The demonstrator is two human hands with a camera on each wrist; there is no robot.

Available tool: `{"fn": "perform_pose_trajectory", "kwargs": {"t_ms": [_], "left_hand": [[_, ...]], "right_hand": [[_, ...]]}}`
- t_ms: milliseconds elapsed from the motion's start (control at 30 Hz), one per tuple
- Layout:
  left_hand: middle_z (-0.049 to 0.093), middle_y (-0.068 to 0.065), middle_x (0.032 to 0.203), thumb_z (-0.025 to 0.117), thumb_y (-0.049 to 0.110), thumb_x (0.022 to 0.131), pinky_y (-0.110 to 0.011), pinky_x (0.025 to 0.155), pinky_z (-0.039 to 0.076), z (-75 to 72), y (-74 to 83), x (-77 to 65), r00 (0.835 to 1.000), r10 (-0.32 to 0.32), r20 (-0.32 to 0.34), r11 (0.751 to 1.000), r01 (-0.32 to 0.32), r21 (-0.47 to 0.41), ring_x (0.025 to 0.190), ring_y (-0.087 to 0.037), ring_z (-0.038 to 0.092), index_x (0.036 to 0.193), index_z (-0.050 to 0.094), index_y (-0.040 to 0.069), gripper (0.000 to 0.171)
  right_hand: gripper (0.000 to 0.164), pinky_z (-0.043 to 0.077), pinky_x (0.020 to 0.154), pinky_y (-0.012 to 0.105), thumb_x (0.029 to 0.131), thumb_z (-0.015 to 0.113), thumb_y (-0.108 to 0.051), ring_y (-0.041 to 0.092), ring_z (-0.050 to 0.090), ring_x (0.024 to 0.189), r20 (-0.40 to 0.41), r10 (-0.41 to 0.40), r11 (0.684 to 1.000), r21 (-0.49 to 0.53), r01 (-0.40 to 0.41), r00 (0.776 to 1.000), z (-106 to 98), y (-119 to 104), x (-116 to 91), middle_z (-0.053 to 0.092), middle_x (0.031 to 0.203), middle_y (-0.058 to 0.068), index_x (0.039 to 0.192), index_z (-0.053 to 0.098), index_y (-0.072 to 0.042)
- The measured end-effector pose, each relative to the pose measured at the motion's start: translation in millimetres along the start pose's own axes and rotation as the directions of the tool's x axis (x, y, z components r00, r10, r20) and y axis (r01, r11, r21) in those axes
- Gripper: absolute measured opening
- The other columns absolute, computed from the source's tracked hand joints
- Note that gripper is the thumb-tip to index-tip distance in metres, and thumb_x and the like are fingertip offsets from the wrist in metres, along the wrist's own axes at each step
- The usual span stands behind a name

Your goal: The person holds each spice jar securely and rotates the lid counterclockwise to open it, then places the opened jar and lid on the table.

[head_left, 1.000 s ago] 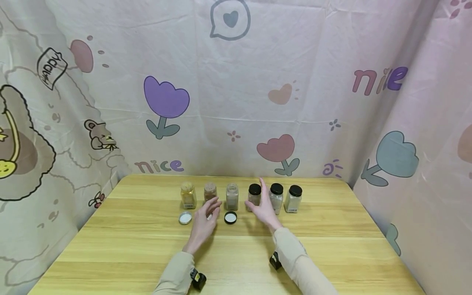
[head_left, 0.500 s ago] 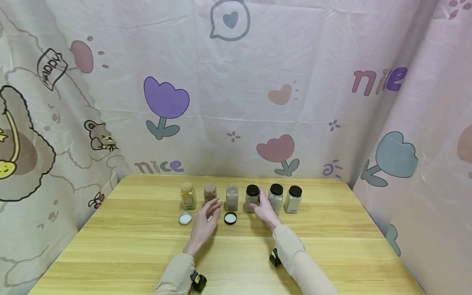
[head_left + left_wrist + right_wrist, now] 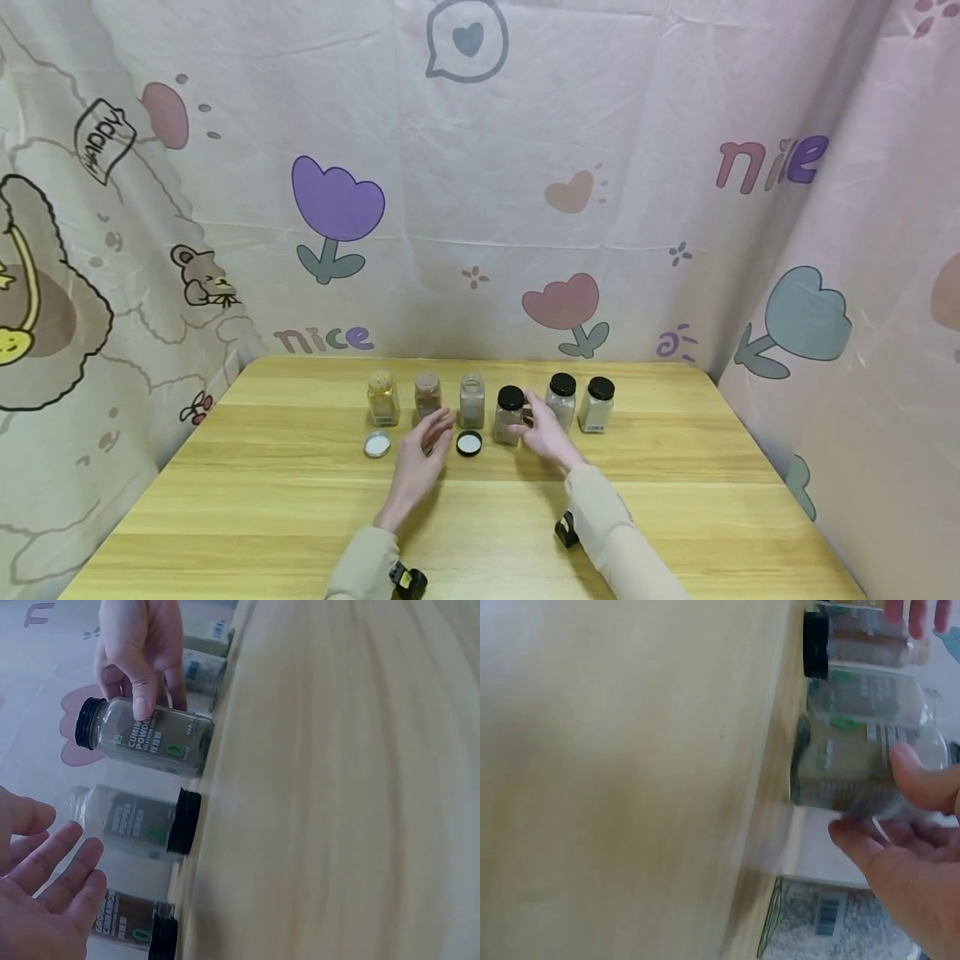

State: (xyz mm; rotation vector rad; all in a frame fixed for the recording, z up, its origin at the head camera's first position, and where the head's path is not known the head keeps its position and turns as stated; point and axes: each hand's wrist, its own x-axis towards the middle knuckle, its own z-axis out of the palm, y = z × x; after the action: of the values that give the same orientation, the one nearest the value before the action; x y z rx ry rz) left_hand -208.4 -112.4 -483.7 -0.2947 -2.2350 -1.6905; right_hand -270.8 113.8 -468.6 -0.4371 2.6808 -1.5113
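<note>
My right hand (image 3: pixel 549 435) holds a square glass jar of cumin powder (image 3: pixel 508 423) with its black lid on. In the left wrist view the thumb lies across the label of this cumin jar (image 3: pixel 169 741). Loosely bent and holding nothing, my left hand (image 3: pixel 420 462) hovers before a reddish-brown spice jar (image 3: pixel 428 390). Beside that stands a lidless jar of greyish powder (image 3: pixel 472 407), with a black lid (image 3: pixel 468 444) lying upturned before it. Another black lid (image 3: pixel 163 937), partly out of frame, shows in front of the brown jar in the left wrist view.
Two black-capped jars, one speckled (image 3: pixel 561 406) and one pale (image 3: pixel 597 408), stand to the right. At the row's left end is a yellow spice jar (image 3: pixel 383 403), a pale upturned lid (image 3: pixel 377 445) before it. A printed curtain (image 3: pixel 465 208) hangs behind the wooden table (image 3: pixel 247 500).
My right hand has closed round the cumin jar and brought it toward me and slightly left, out of line with the other jars. The left hand has barely shifted.
</note>
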Motion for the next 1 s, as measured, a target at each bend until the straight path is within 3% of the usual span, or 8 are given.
{"fn": "perform_pose_trajectory", "kwargs": {"t_ms": [200,433,567,700,833,1000], "left_hand": [[0.067,-0.022,0.13,0.061,0.003,0.098,-0.043,0.11,0.049,6.7,8.8,-1.7,0.999,-0.041,0.029,0.997,0.043,-0.071,0.123,-0.038,0.063,0.136,0.056,-0.003,0.038],[0.066,-0.019,0.132,0.061,0.007,0.099,-0.043,0.114,0.046,12.7,20.5,-2.3,0.997,-0.015,0.076,0.993,0.024,-0.116,0.126,-0.037,0.061,0.138,0.054,-0.002,0.041],[0.066,-0.02,0.131,0.062,0.008,0.099,-0.042,0.114,0.047,15.3,24.2,-2.1,0.996,-0.013,0.084,0.991,0.024,-0.132,0.124,-0.037,0.062,0.138,0.055,-0.001,0.041],[0.066,-0.02,0.129,0.064,0.008,0.098,-0.041,0.113,0.048,18.4,26.9,-2.0,0.996,-0.01,0.09,0.989,0.023,-0.146,0.119,-0.034,0.064,0.137,0.056,0.0,0.041],[0.066,-0.02,0.129,0.066,0.007,0.096,-0.043,0.113,0.047,22.0,28.7,-2.0,0.992,0.039,0.116,0.988,-0.021,-0.154,0.119,-0.037,0.063,0.137,0.056,0.0,0.043],[0.064,-0.017,0.136,0.069,0.012,0.095,-0.046,0.116,0.044,25.6,28.3,-3.5,0.979,0.1,0.176,0.988,-0.076,-0.136,0.129,-0.036,0.058,0.14,0.055,0.004,0.047]], "right_hand": [[0.07,0.044,0.113,0.056,0.09,0.07,-0.004,0.05,0.052,0.131,0.084,-0.017,1.0,-0.005,0.017,0.996,-5.0,1.0,-13.8,0.041,0.151,0.032,0.149,0.034,0.009],[0.077,0.04,0.116,0.059,0.09,0.072,-0.004,0.052,0.047,0.135,0.182,-0.035,0.997,0.071,0.022,0.983,-8.0,-0.2,-31.2,0.037,0.153,0.035,0.151,0.028,0.012],[0.078,0.038,0.117,0.061,0.087,0.076,-0.007,0.051,0.047,0.135,0.199,-0.066,0.989,0.142,0.038,0.978,-6.9,-2.4,-37.1,0.042,0.15,0.033,0.149,0.032,0.011],[0.068,0.039,0.117,0.06,0.084,0.078,-0.006,0.047,0.051,0.134,0.198,-0.082,0.974,0.224,0.036,0.977,-2.7,-2.9,-40.2,0.054,0.141,0.026,0.142,0.044,0.003],[0.062,0.047,0.113,0.051,0.082,0.079,-0.005,0.036,0.059,0.128,0.216,-0.098,0.96,0.277,0.036,0.971,1.4,-0.6,-42.6,0.061,0.133,0.02,0.136,0.05,-0.001],[0.053,0.053,0.103,0.026,0.079,0.081,-0.002,0.013,0.065,0.111,0.225,-0.174,0.941,0.326,0.094,0.959,5.2,7.0,-44.0,0.065,0.12,0.011,0.125,0.055,0.001]]}}
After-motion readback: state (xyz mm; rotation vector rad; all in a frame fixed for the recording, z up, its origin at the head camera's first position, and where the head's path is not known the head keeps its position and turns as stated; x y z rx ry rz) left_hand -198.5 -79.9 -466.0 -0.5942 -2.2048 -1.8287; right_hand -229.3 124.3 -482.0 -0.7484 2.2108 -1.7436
